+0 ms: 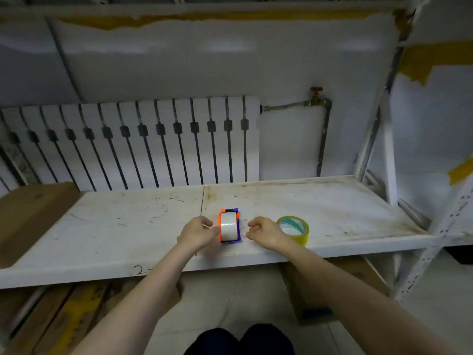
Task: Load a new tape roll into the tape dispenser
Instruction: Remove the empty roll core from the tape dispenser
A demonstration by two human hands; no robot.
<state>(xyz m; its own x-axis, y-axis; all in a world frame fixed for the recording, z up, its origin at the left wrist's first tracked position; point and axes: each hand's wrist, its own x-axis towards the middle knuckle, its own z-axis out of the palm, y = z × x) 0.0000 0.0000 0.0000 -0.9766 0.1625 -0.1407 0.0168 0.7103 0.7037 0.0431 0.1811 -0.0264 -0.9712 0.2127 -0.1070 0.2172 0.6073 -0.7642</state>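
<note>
An orange and blue tape dispenser (229,226) stands on the white shelf board (128,226), with a pale tape roll seated in it. A yellow-green tape roll (294,229) lies flat on the board to its right. My left hand (198,233) is at the dispenser's left side, fingers curled and touching its edge. My right hand (263,233) hovers between the dispenser and the yellow-green roll, fingers loosely curled, holding nothing; its wrist hides part of that roll.
A brown cardboard box (30,216) sits on the shelf's left end. A white radiator (133,142) and a pipe with a red valve (316,94) stand behind. A metal shelf upright (419,254) rises at the right. More cardboard lies under the shelf.
</note>
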